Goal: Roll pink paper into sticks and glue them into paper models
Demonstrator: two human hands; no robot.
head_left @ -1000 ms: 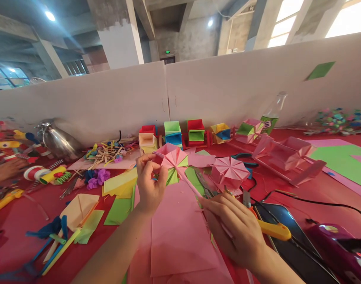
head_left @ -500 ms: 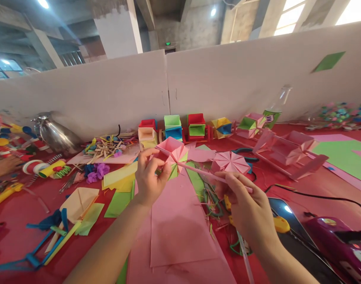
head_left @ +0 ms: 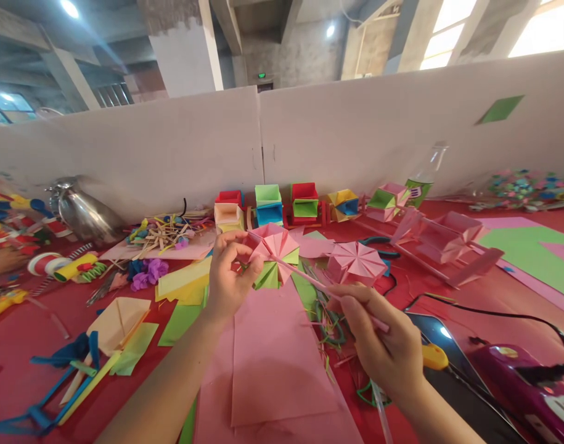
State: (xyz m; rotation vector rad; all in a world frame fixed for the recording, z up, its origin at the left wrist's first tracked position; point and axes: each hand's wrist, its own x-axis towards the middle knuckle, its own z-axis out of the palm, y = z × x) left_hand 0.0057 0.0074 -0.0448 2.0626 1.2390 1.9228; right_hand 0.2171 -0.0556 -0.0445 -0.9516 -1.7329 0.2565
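Note:
My left hand (head_left: 233,268) grips the left side of a folded paper wheel (head_left: 273,246) in pink and green, its pleated face turned toward me. A thin pink rolled-paper stick (head_left: 312,280) runs from the wheel's centre down to the right. My right hand (head_left: 386,333) is closed round the stick's other end. Whether the stick goes into the wheel or only touches its centre I cannot tell. Just right of the wheel rests a pink pleated paper piece (head_left: 357,262). Beneath my hands lie sheets of pink paper (head_left: 282,364).
Several folded-paper wheels (head_left: 304,200) line the white partition (head_left: 161,148). A pink paper model (head_left: 448,240) and a glass bottle (head_left: 427,176) stand at right, above a black phone (head_left: 441,339) and a purple device (head_left: 522,382). At left are a metal jug (head_left: 85,209) and blue paper strips (head_left: 45,394).
The wheel has turned so that more of its pleated face shows. My right hand has shifted slightly down, with the stick still in it.

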